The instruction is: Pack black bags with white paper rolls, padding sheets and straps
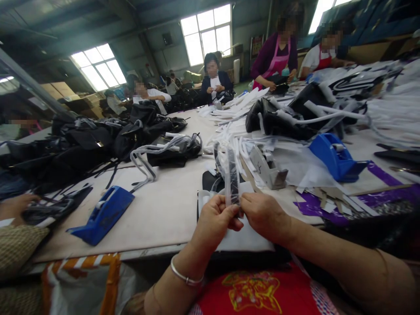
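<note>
My left hand [217,217] pinches the near end of a dark bag strap [232,177] covered in clear plastic. Close against it, my right hand [264,214] has its fingers closed on the same end. From there the strap rises away from me over a black bag [210,180], which lies partly under white sheets [249,238] in front of me. What exactly sits between my fingertips is hidden.
A grey tape dispenser [269,168] and a blue one [337,157] stand to the right; another blue tape dispenser [101,214] is at left. Black bags [88,140] pile up at left, beside a co-worker's hand [19,208]. Several people work across the table.
</note>
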Available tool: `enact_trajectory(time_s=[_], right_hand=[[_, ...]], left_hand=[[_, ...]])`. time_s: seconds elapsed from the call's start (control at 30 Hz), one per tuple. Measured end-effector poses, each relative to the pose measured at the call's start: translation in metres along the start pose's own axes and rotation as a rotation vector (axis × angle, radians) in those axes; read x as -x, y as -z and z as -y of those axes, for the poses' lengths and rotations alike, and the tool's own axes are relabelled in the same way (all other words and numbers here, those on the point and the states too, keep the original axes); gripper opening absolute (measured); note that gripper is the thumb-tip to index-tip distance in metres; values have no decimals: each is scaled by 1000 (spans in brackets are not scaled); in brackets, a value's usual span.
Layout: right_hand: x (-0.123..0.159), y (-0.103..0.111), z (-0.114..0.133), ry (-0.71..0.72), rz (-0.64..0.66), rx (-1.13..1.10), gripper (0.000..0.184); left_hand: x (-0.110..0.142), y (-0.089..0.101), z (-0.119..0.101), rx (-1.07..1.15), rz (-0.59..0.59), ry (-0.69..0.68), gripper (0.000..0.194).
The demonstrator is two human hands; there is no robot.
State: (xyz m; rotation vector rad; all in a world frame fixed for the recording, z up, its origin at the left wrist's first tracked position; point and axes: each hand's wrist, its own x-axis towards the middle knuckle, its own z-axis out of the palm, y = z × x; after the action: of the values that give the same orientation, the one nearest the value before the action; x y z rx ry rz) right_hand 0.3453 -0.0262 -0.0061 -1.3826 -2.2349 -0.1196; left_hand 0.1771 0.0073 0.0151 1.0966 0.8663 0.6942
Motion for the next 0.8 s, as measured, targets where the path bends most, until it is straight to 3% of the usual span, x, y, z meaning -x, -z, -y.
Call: enact_trajectory(time_s=[0.2,0.27,0.37,0.5,0.57,0.67,0.8], right_hand=[[-5,2,3,92,-115,-31,22],[-6,1,2,75,-108,-86,22],[-4,3,-2,8,-59,-208,22],[-1,15,-6,-251,-102,-482,26],[0,20,-3,-440,-26,-709,21],[-1,21,6,-697,127,-1133,31],[-5,14,16,-901,86,-1509,37]], left_hand=[[-5,8,9,111,122,141,36],[-7,9,13,66,117,116,31],[-9,10,16,-112,8,-15,21],[-8,12,15,-328,-159,-338,11],[-6,12,15,-400,-213,-449,10],[0,8,20,-493,-212,-570,9],[6,6,26,-578,-173,-693,11]])
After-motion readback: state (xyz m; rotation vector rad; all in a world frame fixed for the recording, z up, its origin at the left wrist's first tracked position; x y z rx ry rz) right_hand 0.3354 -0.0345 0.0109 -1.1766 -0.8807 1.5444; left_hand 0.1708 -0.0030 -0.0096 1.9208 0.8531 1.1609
